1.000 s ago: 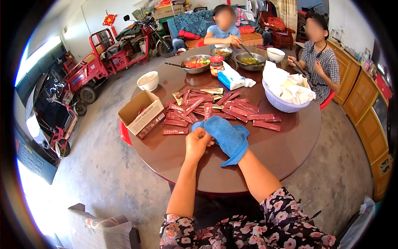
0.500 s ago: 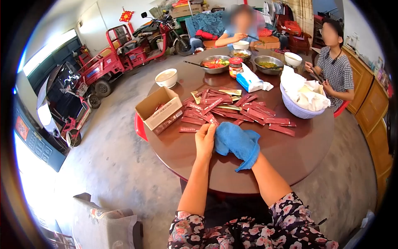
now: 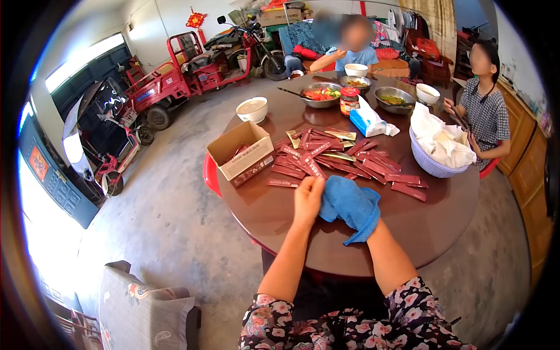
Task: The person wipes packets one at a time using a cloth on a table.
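My left hand (image 3: 308, 200) is closed, fingers pinched on a dark red stick packet (image 3: 313, 167) that points up and away from me. A blue cloth (image 3: 352, 205) covers my right hand, hiding its fingers; the hand grips the cloth right beside my left hand. Just beyond both hands spreads a loose pile of red stick packets (image 3: 373, 165), with a few gold ones (image 3: 340, 135) among them. To the left of the pile, an open cardboard box (image 3: 252, 161) holds some red packets.
The round brown table (image 3: 431, 216) also carries a white bowl (image 3: 252, 109), metal dishes of food (image 3: 319, 95), a red-lidded jar (image 3: 349, 102), a tissue pack (image 3: 373, 121) and a purple basket (image 3: 434, 154) with white cloth. Two people sit across and at right, eating.
The view has shifted, so everything sits slightly further right and lower. Both hands keep nearly the same place at the pile. The person across has raised a hand toward the head.
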A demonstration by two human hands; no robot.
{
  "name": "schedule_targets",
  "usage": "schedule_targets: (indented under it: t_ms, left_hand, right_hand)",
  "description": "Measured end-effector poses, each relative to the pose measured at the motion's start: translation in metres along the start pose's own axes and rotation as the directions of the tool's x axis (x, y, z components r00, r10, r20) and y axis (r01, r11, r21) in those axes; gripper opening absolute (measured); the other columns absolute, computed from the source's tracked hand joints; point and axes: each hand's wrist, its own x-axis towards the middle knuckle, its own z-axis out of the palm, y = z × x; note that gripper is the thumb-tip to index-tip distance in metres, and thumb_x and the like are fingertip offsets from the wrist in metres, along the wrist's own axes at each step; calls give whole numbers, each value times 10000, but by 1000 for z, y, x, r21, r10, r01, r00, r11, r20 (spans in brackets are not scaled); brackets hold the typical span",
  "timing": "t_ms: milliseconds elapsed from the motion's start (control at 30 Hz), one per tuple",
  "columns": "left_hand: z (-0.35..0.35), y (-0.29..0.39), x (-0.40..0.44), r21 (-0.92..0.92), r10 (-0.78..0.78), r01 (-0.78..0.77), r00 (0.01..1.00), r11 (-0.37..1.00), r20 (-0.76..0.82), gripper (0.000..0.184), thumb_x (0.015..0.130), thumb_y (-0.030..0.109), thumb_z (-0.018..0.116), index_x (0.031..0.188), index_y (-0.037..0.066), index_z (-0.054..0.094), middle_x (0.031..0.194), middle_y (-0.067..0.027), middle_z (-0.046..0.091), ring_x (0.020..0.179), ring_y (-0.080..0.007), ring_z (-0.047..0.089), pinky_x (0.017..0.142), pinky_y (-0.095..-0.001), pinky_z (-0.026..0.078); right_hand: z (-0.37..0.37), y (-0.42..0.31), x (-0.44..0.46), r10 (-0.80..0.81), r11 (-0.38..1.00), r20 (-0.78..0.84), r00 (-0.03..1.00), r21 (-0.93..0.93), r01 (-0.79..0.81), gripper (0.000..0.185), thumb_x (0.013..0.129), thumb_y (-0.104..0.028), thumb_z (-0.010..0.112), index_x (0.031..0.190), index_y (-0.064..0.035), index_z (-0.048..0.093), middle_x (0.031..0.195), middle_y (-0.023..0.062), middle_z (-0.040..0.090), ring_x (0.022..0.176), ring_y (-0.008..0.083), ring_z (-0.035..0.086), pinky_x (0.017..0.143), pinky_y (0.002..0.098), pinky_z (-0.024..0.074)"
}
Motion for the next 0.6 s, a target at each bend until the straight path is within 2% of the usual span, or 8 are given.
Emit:
schedule_targets:
  t_ms: [167, 233, 267, 367, 433, 467, 500, 600]
  left_hand:
    - [-25, 57, 42, -235, -103, 76, 989, 969, -106, 240, 945, 159, 480, 791, 15, 594, 742, -18, 604, 618, -85, 538, 517, -230, 432]
    - [-58, 106, 89, 19, -113, 114, 992, 993, -53, 278, 959, 213, 463, 816, 23, 607, 731, -56, 607, 613, -129, 557, 542, -269, 471]
    - [-98, 92, 140, 317, -228, 171, 962, 933, 153, 287, 947, 238, 495, 793, 25, 610, 729, -61, 631, 629, -143, 573, 544, -282, 483]
    - [-163, 178, 258, 971, 160, -234, 962, 57, 222, 203, 844, 221, 572, 767, 56, 661, 705, -120, 663, 658, -198, 647, 552, -347, 516]
    - [-207, 261, 344, 997, 495, 38, 869, -64, -1, 231, 848, 225, 542, 707, 98, 673, 682, -114, 672, 639, -194, 671, 517, -341, 517]
    - [-215, 282, 348, 941, 514, 17, 834, 338, -200, 265, 854, 249, 522, 724, 75, 675, 707, -133, 674, 660, -220, 677, 555, -360, 529]
    - [-222, 303, 350, 734, 512, -77, 765, 675, -391, 305, 859, 273, 502, 741, 53, 677, 732, -152, 677, 680, -246, 683, 593, -380, 541]
    - [-237, 235, 376, 958, 480, 36, 870, -285, 110, 298, 863, 256, 467, 922, 56, 680, 819, -163, 687, 769, -311, 686, 672, -432, 554]
  right_hand:
    - [-6, -5, -4, 111, 953, 105, 988, 271, -136, 107, 727, -116, 607, 699, -32, 546, 665, 135, 578, 595, 285, 568, 553, 363, 450]
    - [0, -13, -10, 410, -148, 382, 828, 924, -353, 146, 794, -145, 571, 704, -44, 514, 637, 80, 557, 556, 218, 532, 525, 326, 420]
    - [-7, -20, -5, 412, -275, 401, 818, 911, -308, 250, 876, -170, 514, 656, -58, 474, 634, 66, 541, 541, 172, 493, 504, 298, 389]
    - [-40, -45, 13, 478, 476, 215, 852, 752, -457, 279, 904, -162, 479, 642, -69, 463, 620, 84, 516, 540, 169, 478, 503, 304, 379]
    - [-30, -25, 11, 313, 796, 81, 946, 521, -308, 288, 912, -147, 453, 636, -65, 448, 594, 90, 471, 531, 172, 461, 494, 312, 374]
    - [-26, -15, 11, 244, 877, 36, 969, 419, -236, 291, 915, -142, 444, 634, -64, 443, 586, 92, 457, 528, 173, 456, 490, 315, 372]
    - [-21, -12, 11, 454, 484, 130, 881, 795, -367, 286, 904, -143, 446, 631, -58, 428, 574, 89, 431, 517, 178, 446, 482, 322, 367]
    - [-5, -10, 20, 565, -85, 313, 763, 942, -324, 289, 904, -137, 449, 634, -43, 413, 559, 86, 405, 499, 184, 429, 466, 331, 361]
